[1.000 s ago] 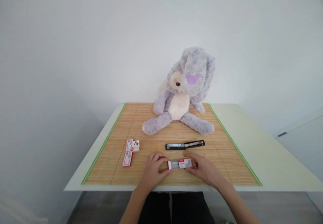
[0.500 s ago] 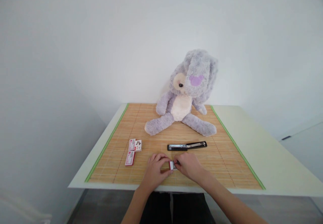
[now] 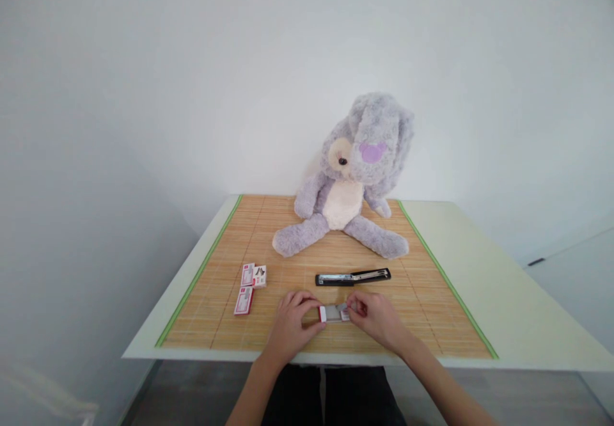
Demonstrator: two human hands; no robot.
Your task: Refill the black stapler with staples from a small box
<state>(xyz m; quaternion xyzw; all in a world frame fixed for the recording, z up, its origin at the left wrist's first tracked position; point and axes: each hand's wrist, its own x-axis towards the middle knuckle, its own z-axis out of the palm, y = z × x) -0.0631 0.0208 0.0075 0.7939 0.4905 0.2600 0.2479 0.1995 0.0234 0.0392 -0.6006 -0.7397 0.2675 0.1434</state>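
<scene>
My left hand (image 3: 293, 325) grips the left end of a small red-and-white staple box (image 3: 323, 314) between thumb and fingers, low on the mat. The box is drawn open, and grey staples (image 3: 332, 313) show inside it. At its right end, my right hand (image 3: 377, 317) pinches a small grey strip of staples (image 3: 341, 307), partly hidden by the fingers. Just beyond both hands lies a black stapler (image 3: 334, 279), unfolded almost flat with its metal inside exposed.
Three small red-and-white boxes (image 3: 243, 300) lie grouped on the left of the bamboo mat (image 3: 451, 330). A large grey plush rabbit (image 3: 343, 203) sits at the back against the wall. The white table (image 3: 518, 311) extends to the right.
My right hand has moved right, away from my left, with the grey strip now showing at its fingertips. More of the box's inside is exposed. The view has shifted slightly.
</scene>
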